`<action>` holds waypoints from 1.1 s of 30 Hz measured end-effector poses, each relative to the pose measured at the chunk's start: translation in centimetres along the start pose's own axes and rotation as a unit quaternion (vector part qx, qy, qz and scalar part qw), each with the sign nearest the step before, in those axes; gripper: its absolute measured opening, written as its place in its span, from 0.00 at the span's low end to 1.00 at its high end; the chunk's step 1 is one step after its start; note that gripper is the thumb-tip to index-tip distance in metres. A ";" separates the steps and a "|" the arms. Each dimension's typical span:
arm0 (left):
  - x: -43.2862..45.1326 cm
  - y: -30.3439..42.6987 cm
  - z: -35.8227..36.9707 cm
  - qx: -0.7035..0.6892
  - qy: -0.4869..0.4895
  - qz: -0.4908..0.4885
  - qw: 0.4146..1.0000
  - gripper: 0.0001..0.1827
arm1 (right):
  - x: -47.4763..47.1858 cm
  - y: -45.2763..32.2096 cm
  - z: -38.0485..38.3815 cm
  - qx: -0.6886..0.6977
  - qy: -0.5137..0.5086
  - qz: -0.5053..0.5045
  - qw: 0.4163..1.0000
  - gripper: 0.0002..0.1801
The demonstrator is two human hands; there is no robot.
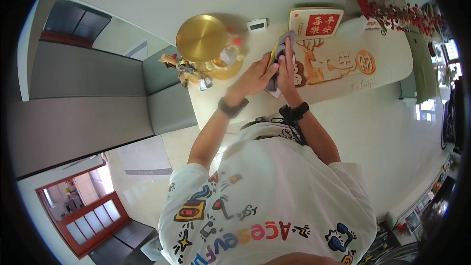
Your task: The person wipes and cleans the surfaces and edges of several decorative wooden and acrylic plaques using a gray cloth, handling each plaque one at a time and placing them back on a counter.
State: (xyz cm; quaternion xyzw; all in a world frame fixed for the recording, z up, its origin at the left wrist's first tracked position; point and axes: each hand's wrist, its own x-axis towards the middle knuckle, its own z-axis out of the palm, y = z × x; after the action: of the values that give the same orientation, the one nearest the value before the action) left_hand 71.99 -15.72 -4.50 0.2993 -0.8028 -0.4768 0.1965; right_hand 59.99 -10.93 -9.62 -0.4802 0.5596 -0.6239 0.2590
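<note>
A grey cloth (pixel 273 84) lies against a thin, flat object with a yellow edge (pixel 273 54), seen nearly edge-on over the table. Most of this object is hidden, so I cannot tell what it is. My left hand (pixel 254 77) grips it and the cloth from the left, thumb across the cloth. My right hand (pixel 287 70) presses the cloth from the other side, its fingers stretched along it. Just right of my hands, a table mat (pixel 331 62) with a deer picture and writing covers part of the tabletop. Behind it leans a white and red plaque (pixel 316 23) with writing.
A round gold tray (pixel 201 38) stands at the back left of the table (pixel 213 99), beside small ornaments (pixel 184 70). A small white digital display (pixel 257 25) sits near the wall. A white vase (pixel 351 27) holds red berry branches (pixel 371 7). A grey bench (pixel 81 73) is at left.
</note>
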 end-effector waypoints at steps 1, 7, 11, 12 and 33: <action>-0.1 -0.1 0.0 0.000 0.016 0.022 1.000 0.18 | -0.2 -0.1 0.4 -0.009 0.005 -0.007 1.000 0.31; -0.2 -0.7 0.6 -0.049 0.019 0.021 0.998 0.17 | -0.5 1.2 0.9 -0.055 0.037 -0.034 0.997 0.31; -0.2 -0.6 0.5 -0.054 0.019 0.057 0.997 0.17 | -1.2 2.9 0.8 -0.101 0.048 -0.050 0.992 0.30; -0.1 -0.6 0.3 -0.045 0.019 0.046 0.998 0.17 | -1.3 3.3 0.8 -0.106 0.054 -0.036 0.992 0.30; -0.5 0.4 1.2 -0.089 -0.020 0.010 0.996 0.32 | -3.2 1.0 3.3 -0.040 0.154 0.051 0.986 0.30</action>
State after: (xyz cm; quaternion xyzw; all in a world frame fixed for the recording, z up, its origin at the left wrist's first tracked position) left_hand 71.53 -14.48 -4.67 0.2635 -0.7637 -0.5503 0.2109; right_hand 63.97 -9.92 -11.85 -0.3591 0.6412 -0.6535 0.1813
